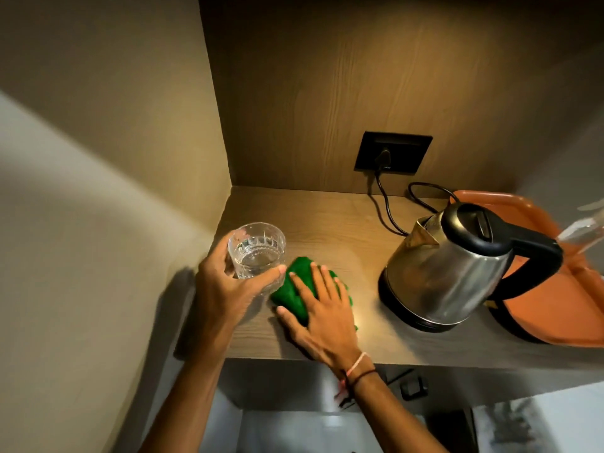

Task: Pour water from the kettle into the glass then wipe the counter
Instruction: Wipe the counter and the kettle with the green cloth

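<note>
Head view: left hand (222, 289) grips glass (256, 250); right hand (322, 317) flat on cloth (294, 289), kettle (451, 266) beside.

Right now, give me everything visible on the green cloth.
The bright green cloth looks soft and is bunched, not spread flat. It lies on the wood-grain counter near the front edge, left of the steel kettle with the black handle. The right hand lies flat on it, fingers spread, covering much of it. The left hand, holding the cut clear glass of water, is right beside it.
</note>
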